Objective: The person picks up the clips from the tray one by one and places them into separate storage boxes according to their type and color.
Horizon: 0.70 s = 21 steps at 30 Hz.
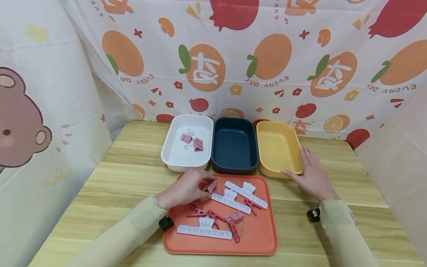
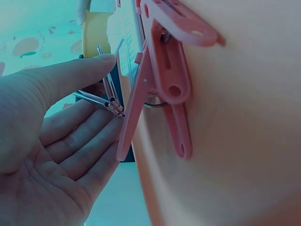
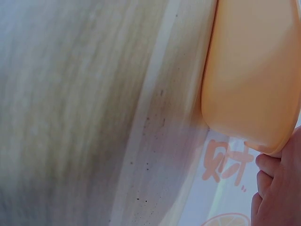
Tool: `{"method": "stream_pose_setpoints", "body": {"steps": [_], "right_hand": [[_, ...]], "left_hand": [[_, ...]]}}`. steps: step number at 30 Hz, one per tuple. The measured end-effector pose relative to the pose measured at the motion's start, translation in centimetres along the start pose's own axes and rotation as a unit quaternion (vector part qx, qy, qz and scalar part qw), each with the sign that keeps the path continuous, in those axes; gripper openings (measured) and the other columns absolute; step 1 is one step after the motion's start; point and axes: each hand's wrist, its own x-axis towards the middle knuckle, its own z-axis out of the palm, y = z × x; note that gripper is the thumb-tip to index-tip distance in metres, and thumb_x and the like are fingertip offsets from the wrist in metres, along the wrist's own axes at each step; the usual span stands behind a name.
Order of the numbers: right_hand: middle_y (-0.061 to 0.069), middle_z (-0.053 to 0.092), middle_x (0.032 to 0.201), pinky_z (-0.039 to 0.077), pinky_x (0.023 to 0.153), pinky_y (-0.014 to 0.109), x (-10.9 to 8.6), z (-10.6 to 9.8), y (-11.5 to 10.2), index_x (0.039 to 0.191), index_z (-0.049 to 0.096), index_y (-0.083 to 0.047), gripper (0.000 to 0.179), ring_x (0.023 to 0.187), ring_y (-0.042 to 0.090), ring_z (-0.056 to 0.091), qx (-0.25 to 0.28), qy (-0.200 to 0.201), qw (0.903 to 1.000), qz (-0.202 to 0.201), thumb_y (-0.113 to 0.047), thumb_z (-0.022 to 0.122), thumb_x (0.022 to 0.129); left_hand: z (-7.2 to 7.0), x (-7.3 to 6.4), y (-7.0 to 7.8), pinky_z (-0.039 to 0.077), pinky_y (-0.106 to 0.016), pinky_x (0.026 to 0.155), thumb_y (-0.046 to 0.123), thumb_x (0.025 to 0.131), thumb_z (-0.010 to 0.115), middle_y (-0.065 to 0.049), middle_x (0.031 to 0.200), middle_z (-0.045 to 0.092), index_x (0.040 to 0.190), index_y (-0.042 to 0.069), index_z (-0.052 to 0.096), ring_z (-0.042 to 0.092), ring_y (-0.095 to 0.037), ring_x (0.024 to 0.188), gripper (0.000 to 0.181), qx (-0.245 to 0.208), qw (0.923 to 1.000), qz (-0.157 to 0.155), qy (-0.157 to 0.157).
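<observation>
My left hand (image 1: 186, 188) pinches a pink binder clip (image 1: 210, 186) between thumb and fingertips, over the upper left of the orange tray (image 1: 253, 243). In the left wrist view the clip's silver wire handles (image 2: 110, 96) poke out between the thumb and fingers, with pink clothespins (image 2: 174, 70) close by. Three white clips with a piano-key print (image 1: 204, 233), several pink clothespins (image 1: 234, 230) and another pink binder clip (image 1: 235, 216) lie on the tray. My right hand (image 1: 313, 176) rests on the right side of the yellow bin (image 1: 279, 171), its fingers extended along the rim.
Behind the tray, a white bin (image 1: 173, 155) holds pink binder clips (image 1: 198, 144). A dark blue bin (image 1: 235, 168) stands between it and the yellow one. Patterned cloth (image 1: 240, 85) hangs along the back of the wooden table (image 1: 110, 189).
</observation>
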Motion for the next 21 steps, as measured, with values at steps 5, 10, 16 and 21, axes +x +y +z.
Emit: {"method": "stream_pose_setpoints", "body": {"steps": [5,10,16,21], "right_hand": [[0.025,0.009,0.166,0.006,0.121,0.055,0.01,-0.01,0.00,0.160,0.008,0.006,0.113,0.153,0.040,0.004,0.000,-0.002,1.0000,0.000,-0.070,0.057,0.092],[0.026,0.008,0.166,0.006,0.121,0.055,0.05,0.01,0.07,0.160,0.008,0.006,0.113,0.153,0.040,0.004,-0.001,-0.002,1.0000,0.001,-0.070,0.056,0.092],[0.027,0.011,0.165,0.007,0.121,0.056,0.02,-0.04,0.00,0.160,0.008,0.005,0.113,0.153,0.040,0.005,-0.001,0.002,1.0000,0.001,-0.070,0.057,0.092],[0.027,0.011,0.165,0.007,0.121,0.055,-0.01,0.00,0.00,0.160,0.007,0.005,0.113,0.153,0.040,0.005,-0.002,0.002,1.0000,0.001,-0.070,0.057,0.092]], "left_hand": [[-0.14,-0.06,-0.14,0.056,-0.035,0.089,0.014,0.079,0.090,0.000,0.115,0.071,0.127,0.006,0.071,0.065,-0.015,0.101,0.052,-0.017,0.9998,0.005,0.004],[-0.34,-0.22,-0.18,0.056,-0.034,0.087,0.014,0.080,0.089,0.001,0.116,0.071,0.127,0.008,0.072,0.064,-0.015,0.100,0.051,-0.033,0.9994,0.005,0.006],[-0.58,-0.48,-0.22,0.056,-0.036,0.086,0.013,0.079,0.090,0.001,0.117,0.069,0.127,0.008,0.072,0.062,-0.020,0.101,0.051,-0.041,0.9990,0.005,0.015],[-0.89,-0.71,-0.22,0.056,-0.038,0.087,0.012,0.080,0.089,-0.002,0.119,0.068,0.128,0.008,0.071,0.062,-0.023,0.105,0.051,-0.060,0.9981,0.003,0.012]]}}
